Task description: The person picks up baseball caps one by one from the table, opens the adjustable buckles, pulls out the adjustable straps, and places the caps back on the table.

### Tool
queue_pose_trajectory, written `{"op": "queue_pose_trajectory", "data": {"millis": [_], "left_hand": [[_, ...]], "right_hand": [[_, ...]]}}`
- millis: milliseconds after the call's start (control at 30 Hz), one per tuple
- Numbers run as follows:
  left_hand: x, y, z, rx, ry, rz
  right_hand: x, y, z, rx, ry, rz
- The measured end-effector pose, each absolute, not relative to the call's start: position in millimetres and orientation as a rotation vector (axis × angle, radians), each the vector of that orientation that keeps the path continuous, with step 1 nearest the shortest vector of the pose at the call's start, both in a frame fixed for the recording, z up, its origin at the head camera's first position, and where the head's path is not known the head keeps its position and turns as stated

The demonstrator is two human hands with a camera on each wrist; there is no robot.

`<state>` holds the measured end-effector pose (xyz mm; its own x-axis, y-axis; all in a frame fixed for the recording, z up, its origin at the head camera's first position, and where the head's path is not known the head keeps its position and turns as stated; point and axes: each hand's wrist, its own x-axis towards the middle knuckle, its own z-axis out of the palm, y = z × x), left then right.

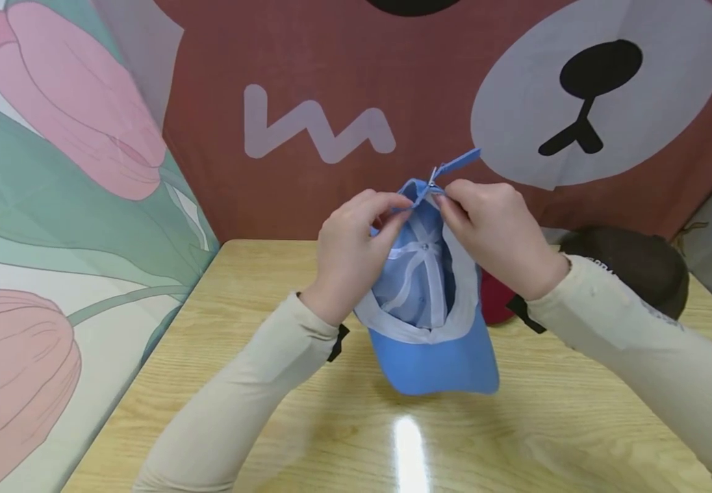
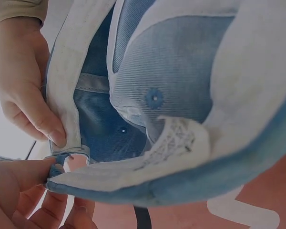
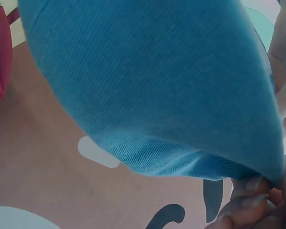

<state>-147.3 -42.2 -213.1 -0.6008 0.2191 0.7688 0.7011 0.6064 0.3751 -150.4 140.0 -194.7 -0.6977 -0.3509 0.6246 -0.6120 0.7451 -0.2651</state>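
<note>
A light blue baseball cap is held up over the table, its white-banded inside facing me and its brim pointing down. My left hand pinches the back strap by its left part. On the other side, my right hand grips the cap's back edge beside the small metal buckle. The loose strap end sticks out to the upper right. A printed white label shows inside the cap in the left wrist view. The cap's outside fills much of the right wrist view, hiding the strap there.
A dark brown cap lies at the table's back right. Beside it, a dark red cap is partly hidden by my right hand and the blue cap. Behind the wooden table hangs a bear-print cloth.
</note>
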Motion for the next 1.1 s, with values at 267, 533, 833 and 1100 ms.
{"op": "queue_pose_trajectory", "data": {"millis": [267,533,833,1100], "left_hand": [[-149.4,-43.8,-214.5,-0.722,-2.137,-0.940],[-151.6,-47.8,-212.0,-0.705,-2.137,-1.024],[-146.3,-46.7,-213.5,-0.755,-2.188,-0.948],[-150.6,-50.2,-216.2,-0.761,-2.148,-1.046]], "right_hand": [[-151.7,142.0,-194.5,0.725,-2.388,0.619],[-150.0,142.9,-196.5,0.722,-2.460,0.553],[-154.2,145.3,-195.8,0.754,-2.420,0.630],[-153.2,147.5,-195.1,0.724,-2.501,0.638]]}}
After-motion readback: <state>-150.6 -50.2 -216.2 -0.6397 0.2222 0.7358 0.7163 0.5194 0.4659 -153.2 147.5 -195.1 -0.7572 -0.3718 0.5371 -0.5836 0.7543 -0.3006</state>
